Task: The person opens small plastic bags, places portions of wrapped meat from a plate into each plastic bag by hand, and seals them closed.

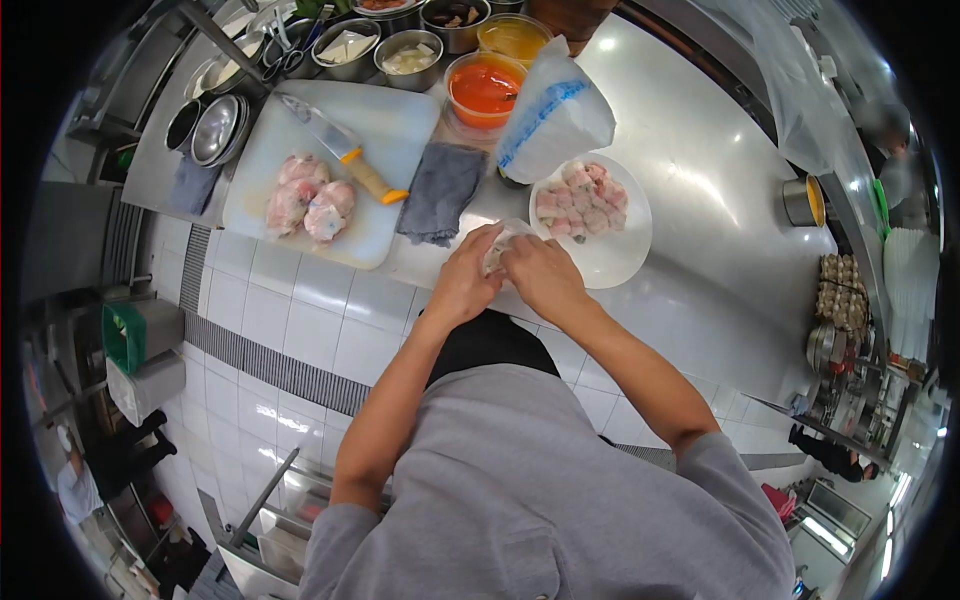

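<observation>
Both hands meet at the counter's front edge. My left hand (472, 270) and my right hand (543, 272) are closed on a small crumpled piece of clear plastic (508, 240), their fingers partly hiding it. Just beyond the right hand, a white plate (632, 245) bears several pale pink pieces of raw meat (583, 205). Left of the hands lies a folded grey cloth (440, 195). On the white cutting board (375, 120) rest lumps of raw meat in clear wrapping (310, 200) and a knife (350, 155) with a yellow-ended handle.
A white plastic bag with blue print (560, 110) stands behind the plate, beside a tub of orange-red sauce (484, 90). Metal bowls (408, 60) of ingredients line the back. A metal can (803, 202) stands far right. Other people (840, 455) are in the background.
</observation>
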### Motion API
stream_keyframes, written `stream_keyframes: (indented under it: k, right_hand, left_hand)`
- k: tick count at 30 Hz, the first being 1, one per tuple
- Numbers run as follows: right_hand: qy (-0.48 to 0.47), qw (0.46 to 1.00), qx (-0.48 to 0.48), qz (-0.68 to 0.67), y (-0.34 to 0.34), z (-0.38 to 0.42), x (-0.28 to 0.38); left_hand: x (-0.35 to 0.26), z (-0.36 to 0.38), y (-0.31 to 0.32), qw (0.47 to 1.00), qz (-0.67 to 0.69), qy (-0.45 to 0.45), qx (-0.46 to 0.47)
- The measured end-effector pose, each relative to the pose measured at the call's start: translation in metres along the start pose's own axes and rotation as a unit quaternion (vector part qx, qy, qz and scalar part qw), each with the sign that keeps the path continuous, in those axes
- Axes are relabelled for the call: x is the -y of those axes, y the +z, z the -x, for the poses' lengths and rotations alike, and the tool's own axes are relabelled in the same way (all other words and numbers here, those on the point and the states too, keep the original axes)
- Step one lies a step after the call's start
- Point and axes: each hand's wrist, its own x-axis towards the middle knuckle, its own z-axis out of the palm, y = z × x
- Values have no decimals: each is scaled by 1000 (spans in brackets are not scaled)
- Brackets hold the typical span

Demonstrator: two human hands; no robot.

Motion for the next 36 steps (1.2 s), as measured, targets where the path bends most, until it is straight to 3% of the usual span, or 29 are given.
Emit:
stream_keyframes:
  k: [2,5,8,11,15,17,21,23,24,25,27,29,30,32,33,34,36]
  right_hand:
    - [-131,984,69,-98,-4,-6,-6]
    - [-125,979,149,-56,31,-16,-18]
    - [-146,984,85,-60,38,-18,-21]
    - [-156,979,124,-39,28,-17,-25]
    - [-136,977,137,-88,-48,-14,-33]
    - [-208,967,133,-59,-62,-11,-43]
    - [-227,970,83,-29,-78,-14,-45]
    - [-210,966,22,-147,-86,-20,-42]
    - [-218,964,21,-149,-92,-21,-39]
    - [-223,963,33,-150,-98,-22,-35]
    - [-235,959,43,-152,-109,-20,-30]
    - [-187,954,-90,-217,-117,-13,-32]
    - [-195,952,-87,-218,-115,-5,-39]
    - [-110,942,-172,-268,-107,13,-53]
    - [-111,942,-169,-268,-106,17,-47]
    - [-18,932,-156,-328,-103,19,-34]
    - [75,910,-142,-383,-87,16,-16]
  left_hand:
    - [2,1,-3,1000,1,14,25]
    - [2,2,-2,999,18,31,32]
    - [-6,3,-6,999,30,14,19]
    - [-14,4,-11,1000,5,10,-4]
    - [-18,7,-23,1000,3,-11,-7]
    - [-13,9,-24,1000,-12,25,-8]
    - [-35,5,-28,996,-40,78,-33]
    - [-52,3,-25,988,-23,148,-41]
    - [-47,-2,-14,969,-62,218,-94]
    - [-49,-4,-10,969,-67,215,-101]
    - [-53,-5,-5,989,-23,122,-76]
    - [-57,-7,-5,984,-37,138,-107]
    - [-66,-6,-8,982,-15,145,-120]
    - [-79,-3,-14,980,9,147,-136]
    - [-85,-3,-17,980,24,144,-132]
    - [-91,-3,-20,981,38,143,-128]
    - [-105,-3,-22,978,24,167,-122]
